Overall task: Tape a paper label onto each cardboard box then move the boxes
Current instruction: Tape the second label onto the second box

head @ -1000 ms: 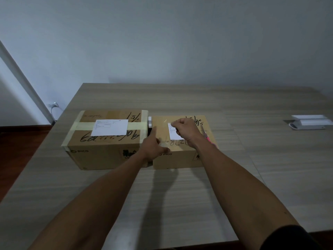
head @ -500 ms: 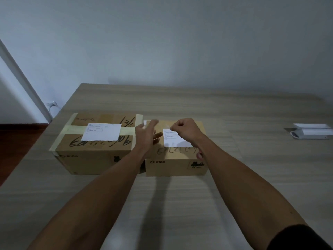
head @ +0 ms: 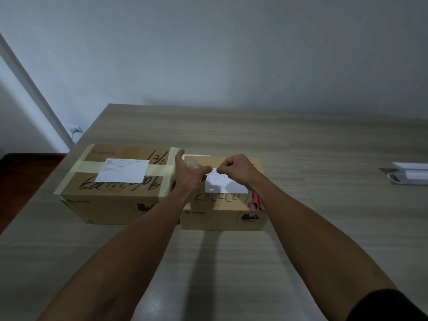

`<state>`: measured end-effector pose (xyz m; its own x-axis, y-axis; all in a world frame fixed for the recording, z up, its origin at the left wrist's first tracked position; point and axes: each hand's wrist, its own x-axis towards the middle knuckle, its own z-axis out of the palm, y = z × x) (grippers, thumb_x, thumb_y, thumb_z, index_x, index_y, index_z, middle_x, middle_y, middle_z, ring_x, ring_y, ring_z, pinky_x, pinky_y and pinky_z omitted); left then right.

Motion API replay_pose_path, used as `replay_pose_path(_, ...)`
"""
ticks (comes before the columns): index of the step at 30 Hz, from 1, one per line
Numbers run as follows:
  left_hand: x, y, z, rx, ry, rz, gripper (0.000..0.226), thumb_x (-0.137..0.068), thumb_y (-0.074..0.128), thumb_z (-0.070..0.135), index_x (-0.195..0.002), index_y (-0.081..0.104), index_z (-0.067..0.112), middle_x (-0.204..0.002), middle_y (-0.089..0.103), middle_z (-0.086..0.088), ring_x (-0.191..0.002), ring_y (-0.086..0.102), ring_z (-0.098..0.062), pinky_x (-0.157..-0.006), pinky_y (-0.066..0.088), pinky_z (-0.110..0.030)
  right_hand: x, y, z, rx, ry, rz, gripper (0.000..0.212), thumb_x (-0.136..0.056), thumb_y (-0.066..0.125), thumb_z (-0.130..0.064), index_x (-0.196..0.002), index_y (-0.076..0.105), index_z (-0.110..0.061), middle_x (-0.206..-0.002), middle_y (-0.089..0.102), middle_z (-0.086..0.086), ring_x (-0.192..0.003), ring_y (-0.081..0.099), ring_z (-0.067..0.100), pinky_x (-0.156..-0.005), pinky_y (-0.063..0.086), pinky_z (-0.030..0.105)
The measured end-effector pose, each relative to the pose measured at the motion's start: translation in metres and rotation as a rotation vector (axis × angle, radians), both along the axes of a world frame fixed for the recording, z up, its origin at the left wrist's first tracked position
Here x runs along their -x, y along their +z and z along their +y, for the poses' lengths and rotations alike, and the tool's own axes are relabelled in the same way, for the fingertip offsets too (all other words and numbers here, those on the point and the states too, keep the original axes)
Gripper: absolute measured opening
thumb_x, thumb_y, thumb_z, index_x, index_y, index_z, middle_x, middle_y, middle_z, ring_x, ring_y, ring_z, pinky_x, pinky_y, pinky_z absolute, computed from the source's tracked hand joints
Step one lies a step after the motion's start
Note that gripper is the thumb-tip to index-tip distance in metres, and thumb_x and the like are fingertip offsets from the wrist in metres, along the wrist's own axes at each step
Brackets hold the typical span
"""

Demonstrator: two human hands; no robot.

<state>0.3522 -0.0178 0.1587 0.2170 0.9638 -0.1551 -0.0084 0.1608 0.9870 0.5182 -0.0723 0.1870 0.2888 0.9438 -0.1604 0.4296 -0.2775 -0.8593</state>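
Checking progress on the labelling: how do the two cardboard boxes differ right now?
The left box has pale tape bands over its top; none show on the right box. The left box looks wider. Pink scissors lie only on the right box. Both carry a white label and black scribble.

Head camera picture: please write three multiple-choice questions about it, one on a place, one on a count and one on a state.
1. Where do the pink scissors lie?
A. on the right box
B. in a drawer
C. on the floor

2. How many cardboard boxes stand on the table?
A. one
B. two
C. four

3. How is the label of the left box?
A. crumpled
B. flat on the top
C. hanging off the side

Answers:
1 A: the scissors rest on that box's top, beside the forearm.
2 B: only the left and right boxes show.
3 B: the label lies flat, with the tape strip showing at both its sides.
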Motion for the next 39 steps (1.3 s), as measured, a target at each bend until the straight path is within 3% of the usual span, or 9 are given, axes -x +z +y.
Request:
replay_pose_path(14,-0.001,-0.013,0.040,0.039,-0.035,0.152,0.108,-0.075,0.086,-0.002,-0.157,0.022,0.028,-0.071,0.060,-0.010,-0.059,0.057,-0.018,-0.062,0.055,-0.032,-0.006,-0.016,0.037,0.119,-0.079,0.053,0.024,-0.088,0.075,-0.013,-0.095,0.073,0.010,-0.064,0.056,0.004,-0.056,0.049,0.012,-0.059,0.042,0.027)
replay_pose_path(17,-0.009,-0.016,0.052,0.046,0.009,0.242,0.111,-0.071,0.092,0.004,-0.155,0.025,0.032,-0.090,0.067,-0.016,-0.068,0.064,-0.021,-0.065,0.057,-0.033,-0.012,-0.024,0.051,0.142,-0.066,0.043,0.034,-0.088,0.076,-0.014,-0.100,0.069,0.017,-0.066,0.051,0.010,-0.043,0.045,0.008,-0.048,0.041,0.018)
replay_pose_path(21,-0.021,-0.021,0.064,0.000,0.049,0.387,0.112,-0.069,0.095,0.015,-0.153,0.025,0.037,-0.139,0.059,-0.019,-0.117,0.064,-0.033,-0.097,0.057,-0.046,-0.016,-0.039,0.071,0.197,-0.050,0.023,0.041,-0.087,0.077,-0.016,-0.104,0.064,0.020,-0.073,0.058,0.023,-0.057,0.044,0.019,-0.044,0.039,0.016)
replay_pose_path(23,-0.028,-0.021,0.067,-0.036,0.058,0.447,0.109,-0.073,0.093,0.013,-0.157,0.026,0.030,-0.148,0.053,-0.015,-0.127,0.058,-0.030,-0.103,0.052,-0.039,-0.016,-0.045,0.081,0.210,-0.048,0.013,0.030,-0.086,0.076,-0.013,-0.081,0.069,0.015,-0.073,0.064,0.025,-0.061,0.048,0.021,-0.056,0.041,0.025)
replay_pose_path(25,-0.033,-0.023,0.070,-0.068,0.067,0.502,0.109,-0.074,0.092,0.014,-0.159,0.024,0.027,-0.148,0.053,-0.014,-0.130,0.057,-0.029,-0.106,0.051,-0.041,-0.016,-0.049,0.088,0.207,-0.044,-0.039,0.031,-0.085,0.074,-0.010,-0.060,0.055,-0.005,-0.058,0.041,0.011,-0.056,0.040,0.019,-0.061,0.036,0.032)
replay_pose_path(28,-0.039,-0.028,0.074,-0.098,0.076,0.574,0.107,-0.076,0.090,0.013,-0.160,0.024,0.023,-0.142,0.058,-0.014,-0.124,0.061,-0.027,-0.104,0.051,-0.036,-0.018,-0.056,0.097,0.211,-0.038,-0.105,0.041,-0.082,0.070,-0.010,-0.055,0.040,-0.015,-0.051,0.027,0.001,-0.047,0.028,0.016,-0.057,0.027,0.030)
replay_pose_path(31,-0.042,-0.027,0.075,-0.103,0.066,0.569,0.102,-0.080,0.086,0.006,-0.160,0.024,0.017,-0.142,0.058,-0.014,-0.123,0.059,-0.022,-0.096,0.044,-0.023,-0.019,-0.062,0.103,0.229,-0.038,-0.146,0.037,-0.079,0.070,-0.013,-0.054,0.042,-0.016,-0.048,0.031,0.000,-0.043,0.029,0.017,-0.054,0.027,0.027)
replay_pose_path(37,-0.042,-0.030,0.077,-0.114,0.045,0.552,0.102,-0.079,0.084,-0.001,-0.160,0.025,0.016,-0.127,0.063,-0.016,-0.090,0.051,-0.008,-0.063,0.040,-0.002,-0.018,-0.065,0.111,0.277,-0.056,-0.173,0.028,-0.073,0.070,-0.015,-0.057,0.047,-0.014,-0.051,0.040,0.003,-0.046,0.038,0.018,-0.053,0.032,0.027)
replay_pose_path(39,-0.042,-0.033,0.077,-0.122,0.045,0.563,0.102,-0.079,0.084,-0.001,-0.160,0.024,0.016,-0.126,0.064,-0.016,-0.090,0.054,-0.010,-0.063,0.041,-0.002,-0.018,-0.066,0.111,0.284,-0.055,-0.168,0.030,-0.072,0.069,-0.013,-0.055,0.044,-0.014,-0.051,0.038,0.003,-0.046,0.035,0.018,-0.053,0.030,0.028)
